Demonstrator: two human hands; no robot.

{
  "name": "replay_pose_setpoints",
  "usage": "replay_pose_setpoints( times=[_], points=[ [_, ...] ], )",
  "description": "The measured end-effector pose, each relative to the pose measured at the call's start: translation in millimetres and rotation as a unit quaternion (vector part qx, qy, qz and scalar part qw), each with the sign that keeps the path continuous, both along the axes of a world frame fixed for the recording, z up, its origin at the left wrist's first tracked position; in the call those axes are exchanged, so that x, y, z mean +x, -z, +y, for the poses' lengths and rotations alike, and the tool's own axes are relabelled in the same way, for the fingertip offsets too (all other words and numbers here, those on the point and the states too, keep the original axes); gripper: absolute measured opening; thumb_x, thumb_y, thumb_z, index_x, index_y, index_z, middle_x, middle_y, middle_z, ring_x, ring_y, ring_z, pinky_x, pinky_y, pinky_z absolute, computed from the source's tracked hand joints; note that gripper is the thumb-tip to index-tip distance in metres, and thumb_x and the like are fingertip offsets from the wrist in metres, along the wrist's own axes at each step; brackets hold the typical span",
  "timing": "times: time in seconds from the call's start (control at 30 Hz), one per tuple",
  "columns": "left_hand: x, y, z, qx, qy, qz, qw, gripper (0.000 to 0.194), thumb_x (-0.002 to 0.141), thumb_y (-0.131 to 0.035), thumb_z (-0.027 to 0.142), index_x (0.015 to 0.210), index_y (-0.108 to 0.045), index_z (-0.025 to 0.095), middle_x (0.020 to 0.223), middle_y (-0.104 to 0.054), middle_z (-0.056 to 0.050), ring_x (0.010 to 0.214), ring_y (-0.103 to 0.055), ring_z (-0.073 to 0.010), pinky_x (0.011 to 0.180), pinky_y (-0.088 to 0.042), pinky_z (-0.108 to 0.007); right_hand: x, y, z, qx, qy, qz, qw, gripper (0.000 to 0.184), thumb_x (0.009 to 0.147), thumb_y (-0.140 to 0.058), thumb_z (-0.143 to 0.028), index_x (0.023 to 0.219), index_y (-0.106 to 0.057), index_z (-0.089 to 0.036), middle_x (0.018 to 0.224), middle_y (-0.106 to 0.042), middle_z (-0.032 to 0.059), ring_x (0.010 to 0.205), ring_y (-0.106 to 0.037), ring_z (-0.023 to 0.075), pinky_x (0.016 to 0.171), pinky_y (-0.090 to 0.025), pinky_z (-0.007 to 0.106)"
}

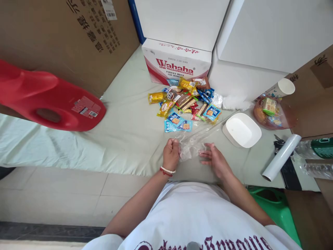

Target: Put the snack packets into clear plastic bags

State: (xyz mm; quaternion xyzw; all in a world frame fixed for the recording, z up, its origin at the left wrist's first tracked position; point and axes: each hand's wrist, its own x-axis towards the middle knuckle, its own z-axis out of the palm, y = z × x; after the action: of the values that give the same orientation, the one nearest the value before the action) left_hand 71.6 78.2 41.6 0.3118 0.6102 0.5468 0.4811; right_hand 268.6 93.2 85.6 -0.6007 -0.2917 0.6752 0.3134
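Note:
A clear, crinkled plastic bag point(191, 148) lies at the table's front edge, between my hands. My left hand point(171, 152), with beaded bracelets at the wrist, is closed on the bag's left side. On the other side, my right hand point(215, 160) has its fingers apart, with the fingertips at the bag's right edge; whether they touch it is hard to tell. Just beyond the bag is a pile of wrapped snacks point(186, 100), with blue packets point(178, 121) closest to me. An off-white plastic bowl point(243, 130) stands to the right of the pile.
A Wahaba-style carton printed "Wahaha" point(179, 62) stands behind the snacks. At left lies a big red jug point(54, 100). On the right are a pinkish bowl of snacks point(273, 116), a paper cup point(283, 87), a plastic film roll point(282, 158) and clear bottles point(317, 170).

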Motion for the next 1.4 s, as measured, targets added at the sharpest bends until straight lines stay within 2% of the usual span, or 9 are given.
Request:
replay_pose_setpoints(
  times=[0.17,0.4,0.5,0.67,0.83,1.0,1.1,1.23,1.4],
  points=[
    [5.3,-5.0,-8.8,0.023,0.017,0.077,0.997,0.033,0.098,-0.051,0.05,0.08,-0.051,0.022,0.061,-0.052,0.005,0.056,-0.049,-0.0111,0.057,-0.041,-0.023,-25.8,12.3,18.4,-0.017,0.045,0.083,0.995,0.057,0.063,-0.09,-0.052,0.103,-0.061,-0.023,0.084,-0.073,0.0024,0.073,-0.069,0.0172,0.058,-0.055,0.025],
    [-41.6,-4.1,11.6,-0.016,-0.115,-0.038,0.993,0.031,0.093,-0.054,0.05,0.078,-0.045,0.023,0.062,-0.045,0.007,0.05,-0.046,-0.0105,0.052,-0.041,-0.023,21.3,18.4,18.8,0.066,0.036,-0.029,0.997,0.055,0.058,-0.089,-0.046,0.098,-0.064,-0.018,0.071,-0.068,-0.0006,0.051,-0.05,0.0083,0.042,-0.036,0.019],
    [-56.0,-1.8,11.8,-0.052,-0.096,0.122,0.987,0.023,0.091,-0.056,0.044,0.082,-0.049,0.023,0.059,-0.044,0.007,0.048,-0.043,-0.012,0.05,-0.036,-0.024,38.1,25.9,5.3,0.086,0.025,-0.068,0.994,0.051,0.063,-0.085,-0.048,0.097,-0.062,-0.019,0.072,-0.066,-0.0014,0.049,-0.048,0.0081,0.042,-0.035,0.019],
    [-55.9,11.2,-12.0,-0.035,0.0,0.462,0.886,0.023,0.09,-0.059,0.033,0.109,-0.059,0.019,0.073,-0.062,-0.001,0.068,-0.061,-0.0204,0.065,-0.045,-0.031,69.0,32.1,-23.3,0.087,-0.061,-0.184,0.977,0.04,0.075,-0.074,-0.053,0.094,-0.059,-0.021,0.072,-0.063,-0.0016,0.051,-0.052,0.0111,0.045,-0.041,0.023],
    [-46.2,25.4,-36.1,0.201,0.04,0.623,0.755,0.023,0.09,-0.06,0.016,0.111,-0.066,0.022,0.113,-0.069,-0.014,0.124,-0.058,-0.0304,0.108,-0.039,-0.052,101.4,30.2,-44.8,0.063,-0.141,-0.21,0.966,0.032,0.082,-0.066,-0.051,0.091,-0.057,-0.023,0.073,-0.059,-0.0028,0.053,-0.052,0.0116,0.045,-0.04,0.023],
    [-41.2,17.3,-22.0,0.397,0.356,0.554,0.639,0.028,0.089,-0.056,0.008,0.107,-0.069,0.026,0.12,-0.073,-0.005,0.129,-0.058,-0.0195,0.12,-0.03,-0.045,104.9,27.6,-43.8,0.095,-0.172,-0.226,0.954,0.03,0.084,-0.066,-0.051,0.091,-0.058,-0.023,0.072,-0.059,-0.0021,0.056,-0.051,0.0126,0.049,-0.043,0.024],
    [-33.7,2.3,-3.8,0.293,0.433,0.53,0.668,0.035,0.091,-0.054,0.02,0.124,-0.066,0.022,0.142,-0.064,-0.012,0.132,-0.057,-0.0252,0.116,-0.033,-0.053,101.5,24.5,-38.0,0.107,-0.176,-0.216,0.954,0.028,0.086,-0.065,-0.051,0.088,-0.059,-0.023,0.066,-0.056,-0.0035,0.051,-0.047,0.0124,0.047,-0.041,0.025],
    [-17.7,-16.6,17.1,0.138,0.368,0.56,0.73,0.044,0.099,-0.046,0.04,0.136,-0.062,0.023,0.156,-0.05,-0.015,0.136,-0.053,-0.0328,0.109,-0.035,-0.061,100.0,16.8,-33.8,0.059,-0.137,-0.183,0.972,0.029,0.078,-0.072,-0.049,0.087,-0.061,-0.024,0.062,-0.053,-0.0055,0.048,-0.047,0.0123,0.043,-0.041,0.025],
    [-5.5,-17.1,25.5,0.044,0.267,0.604,0.75,0.057,0.102,-0.04,0.048,0.147,-0.054,0.017,0.155,-0.051,-0.019,0.139,-0.049,-0.0362,0.116,-0.024,-0.067,105.2,11.4,-44.7,-0.007,-0.11,-0.139,0.984,0.034,0.071,-0.075,-0.05,0.087,-0.062,-0.022,0.069,-0.059,-0.004,0.049,-0.047,0.0106,0.042,-0.038,0.023]
  ],
)
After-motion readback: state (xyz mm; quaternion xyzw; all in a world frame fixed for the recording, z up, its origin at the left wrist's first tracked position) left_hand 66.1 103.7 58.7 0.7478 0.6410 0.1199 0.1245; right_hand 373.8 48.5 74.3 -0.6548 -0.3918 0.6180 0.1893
